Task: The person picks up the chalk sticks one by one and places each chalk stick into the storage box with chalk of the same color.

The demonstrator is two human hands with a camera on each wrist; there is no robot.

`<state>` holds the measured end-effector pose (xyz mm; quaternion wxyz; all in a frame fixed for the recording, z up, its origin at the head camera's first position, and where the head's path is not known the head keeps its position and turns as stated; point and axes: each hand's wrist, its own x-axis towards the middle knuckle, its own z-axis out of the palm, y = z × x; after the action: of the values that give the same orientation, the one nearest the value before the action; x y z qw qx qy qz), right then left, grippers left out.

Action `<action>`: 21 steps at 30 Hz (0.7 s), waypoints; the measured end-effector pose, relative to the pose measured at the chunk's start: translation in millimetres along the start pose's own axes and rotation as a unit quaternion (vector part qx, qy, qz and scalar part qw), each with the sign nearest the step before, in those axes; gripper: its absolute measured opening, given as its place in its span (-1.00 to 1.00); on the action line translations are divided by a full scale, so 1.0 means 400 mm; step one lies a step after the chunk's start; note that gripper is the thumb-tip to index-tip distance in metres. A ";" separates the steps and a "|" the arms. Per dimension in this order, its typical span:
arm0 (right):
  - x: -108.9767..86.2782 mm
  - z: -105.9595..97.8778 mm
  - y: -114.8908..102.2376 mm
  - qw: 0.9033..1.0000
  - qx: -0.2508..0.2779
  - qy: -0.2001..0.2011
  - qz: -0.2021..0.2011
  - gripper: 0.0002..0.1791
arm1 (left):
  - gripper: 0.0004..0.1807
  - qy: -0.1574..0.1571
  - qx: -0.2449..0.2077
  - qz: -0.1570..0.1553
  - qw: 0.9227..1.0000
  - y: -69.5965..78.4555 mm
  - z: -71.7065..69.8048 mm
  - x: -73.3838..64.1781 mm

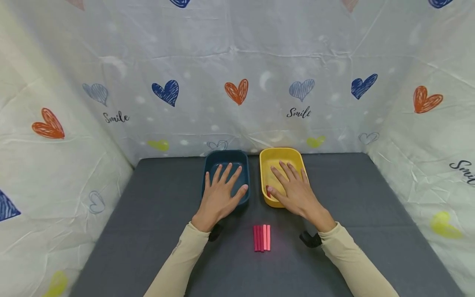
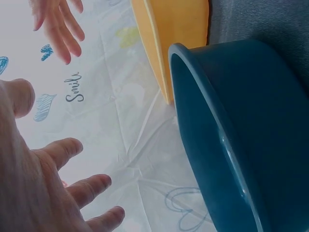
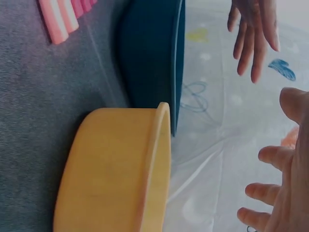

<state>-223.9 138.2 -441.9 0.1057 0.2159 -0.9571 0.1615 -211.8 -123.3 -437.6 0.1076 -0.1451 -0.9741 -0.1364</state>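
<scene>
My left hand (image 1: pixel 218 198) hovers palm down above a dark blue basin (image 1: pixel 226 155), its fingers spread and straight. Over the yellow basin (image 1: pixel 281 152) to its right, my right hand (image 1: pixel 297 192) is spread the same way. Both wrist views show the hands apart from the rims, holding nothing. Inside the yellow basin, a small dark red piece (image 1: pixel 268 191) shows beside the right thumb; the rest of that interior is partly hidden by the hand. Several pink and dark red sticks (image 1: pixel 262 238) lie side by side on the table, nearer to me, between my forearms.
A dark grey cloth (image 1: pixel 167 206) covers the table. Pale sheeting (image 1: pixel 200 62) printed with hearts and "Smile" rises behind the basins and along both sides. A black strap (image 1: pixel 311 239) sits at my right wrist, another black strap (image 1: pixel 215 232) at the left.
</scene>
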 end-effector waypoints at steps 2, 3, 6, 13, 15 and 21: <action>-0.006 0.002 0.002 1.000 0.010 0.011 -0.006 -0.25 | -0.25 0.001 0.002 0.002 1.000 -0.004 -0.003 -0.006; -0.010 0.004 0.003 1.000 0.014 0.016 -0.009 -0.26 | -0.25 0.001 0.004 0.002 1.000 -0.006 -0.003 -0.009; -0.022 0.006 0.005 0.998 0.045 0.035 -0.018 -0.30 | -0.26 -0.002 0.004 0.005 1.000 -0.011 -0.006 -0.021; -0.063 0.009 0.005 0.984 0.159 0.069 -0.030 -0.36 | -0.29 -0.001 0.011 0.003 1.000 -0.025 0.006 -0.050; -0.076 0.011 0.005 0.982 0.172 0.078 -0.030 -0.37 | -0.30 0.003 0.013 0.005 1.000 -0.032 0.010 -0.058; -0.118 0.018 -0.004 0.977 0.189 0.101 -0.026 -0.42 | -0.34 0.014 0.015 0.016 1.000 -0.055 0.027 -0.079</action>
<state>-182.3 152.1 -461.2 0.1629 0.2398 -0.8879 0.3573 -190.9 -148.5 -460.8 0.1253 -0.1572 -0.9720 -0.1220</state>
